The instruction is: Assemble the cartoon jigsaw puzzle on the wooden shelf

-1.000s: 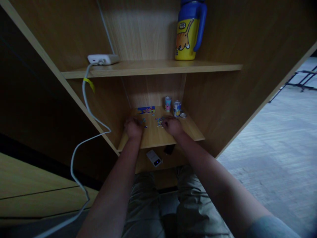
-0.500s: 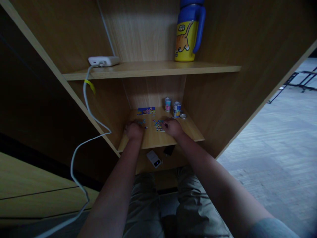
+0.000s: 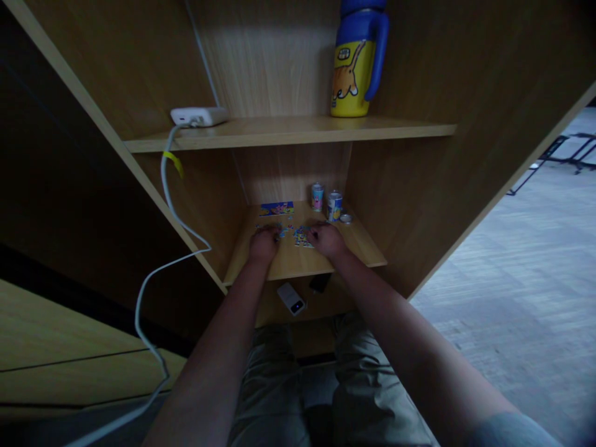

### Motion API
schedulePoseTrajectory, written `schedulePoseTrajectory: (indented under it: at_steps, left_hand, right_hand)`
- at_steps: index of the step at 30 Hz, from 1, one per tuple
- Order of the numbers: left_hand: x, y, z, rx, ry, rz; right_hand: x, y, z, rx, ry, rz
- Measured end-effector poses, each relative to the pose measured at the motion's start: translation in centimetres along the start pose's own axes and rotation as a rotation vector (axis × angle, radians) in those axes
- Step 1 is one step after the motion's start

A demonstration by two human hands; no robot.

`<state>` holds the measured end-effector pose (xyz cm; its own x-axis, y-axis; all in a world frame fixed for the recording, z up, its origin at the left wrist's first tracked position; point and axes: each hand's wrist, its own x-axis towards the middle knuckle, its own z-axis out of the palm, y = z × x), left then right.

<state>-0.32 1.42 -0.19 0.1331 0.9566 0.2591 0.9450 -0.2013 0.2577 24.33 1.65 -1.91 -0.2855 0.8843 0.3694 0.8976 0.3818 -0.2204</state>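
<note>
Small colourful jigsaw pieces lie on the lower shelf board [image 3: 284, 268], some joined into a patch of puzzle [image 3: 303, 237]. At the patch's right edge is my right hand [image 3: 328, 239], its fingers curled closed; anything between them is hidden. My left hand [image 3: 263, 244] rests on the board to the left, fingers bent in among loose puzzle pieces [image 3: 283, 232]. A small dark spot shows by its fingertips, too small to make out. Behind the loose pieces lies a blue and yellow picture card [image 3: 276, 208].
Two small printed cans, one pink and blue [image 3: 317, 197], one blue and white [image 3: 334, 206], stand at the back right beside a round lid [image 3: 345, 218]. Above, a shelf holds a bottle [image 3: 351, 77] and a white box [image 3: 199, 116] with a hanging cable [image 3: 164, 180]. Below lies a white device [image 3: 290, 298].
My left hand has moved right, toward the middle of the board, over a loose piece that lay beside it. My right hand stays by the puzzle patch. The view has shifted slightly.
</note>
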Motion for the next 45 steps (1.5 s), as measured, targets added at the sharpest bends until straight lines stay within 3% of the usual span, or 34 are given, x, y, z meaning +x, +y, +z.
schedulePoseTrajectory:
  at_steps: [9,21,34,41,45]
  left_hand:
    - [-0.14,-0.01,0.05,0.079,0.055,-0.232]
    - [-0.18,0.08,0.52,0.027,0.030,-0.038]
    - [-0.09,0.20,0.16,0.033,0.046,-0.076]
    - [-0.13,0.23,0.08,-0.056,0.016,0.007]
    - [-0.27,0.40,-0.04,-0.087,0.059,-0.003]
  right_hand:
    - [-0.06,-0.11,-0.29,0.028,-0.024,0.015]
    - [0.00,0.09,0.19,-0.007,-0.014,0.021]
    - [0.04,0.16,0.31,0.004,-0.022,0.038]
    - [0.00,-0.05,-0.04,-0.003,-0.029,0.047]
    - [-0.04,-0.11,-0.13,-0.003,-0.024,0.037]
